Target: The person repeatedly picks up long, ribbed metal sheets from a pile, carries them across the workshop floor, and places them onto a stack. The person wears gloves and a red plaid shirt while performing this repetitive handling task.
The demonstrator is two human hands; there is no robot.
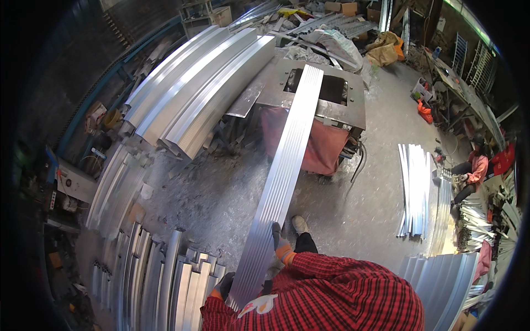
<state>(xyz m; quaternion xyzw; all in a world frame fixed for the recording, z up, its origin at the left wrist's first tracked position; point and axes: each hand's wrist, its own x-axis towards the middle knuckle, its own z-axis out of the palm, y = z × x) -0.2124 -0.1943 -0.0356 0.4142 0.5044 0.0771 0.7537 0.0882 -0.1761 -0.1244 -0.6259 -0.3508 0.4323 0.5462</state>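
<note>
A long ribbed aluminium profile [281, 165] stretches away from me, its far end lying over the metal-topped machine table [353, 113] with a dark rectangular opening. My left hand [224, 286], in a dark glove, is closed on the profile's left edge near its close end; part of its fingers is hidden. Farther up the right edge, my right hand [280, 243] grips the same profile, wearing a grey and orange glove. Both sleeves are red and black checked. A reddish cloth [320, 149] hangs from the front of the machine table.
Wide aluminium profiles [210, 88] are stacked to the far left, with more profile bundles [165, 276] at near left. Thin strips [414, 187] lie on the floor to the right. Another person [473, 172] sits at far right. A cable [360, 163] hangs beside the machine table.
</note>
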